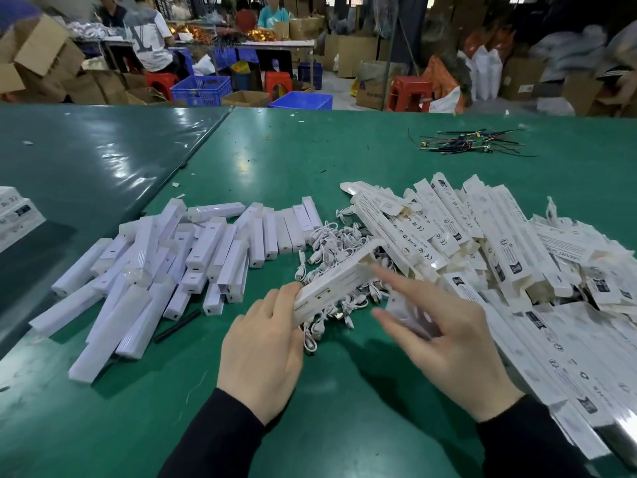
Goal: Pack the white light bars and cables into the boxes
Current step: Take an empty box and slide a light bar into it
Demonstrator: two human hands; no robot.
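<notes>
My left fingers (pixel 281 298) curl round the near end of a box (pixel 332 282), holding it tilted above the cables (pixel 336 236), its far end raised. My right fingers (pixel 396 281) are spread wide and relaxed just right of that box, the forefinger stretched toward its side; whether it touches I cannot tell, as the hand is blurred. My left hand (pixel 262 353) and right hand (pixel 451 346) both come out of black sleeves (pixel 220 439) at the near edge of the green bench (pixel 344 153).

The cables lie in a loose white tangle under and beyond the held box. Left of the box, the light bars (pixel 165 267) sprawl in an untidy heap across the bench, some stacked over others. A thin black strip (pixel 177 326) lies at the near edge of that heap. Right of the box, flat printed boxes (pixel 510 257) pile up and spill toward the bench's near right corner. Well beyond the box, toward the bench's far right edge, sits a small bundle of coloured wires (pixel 472 143). Past the bench, people sit among blue crates (pixel 201 89), red stools (pixel 410 93) and cartons (pixel 351 55).
</notes>
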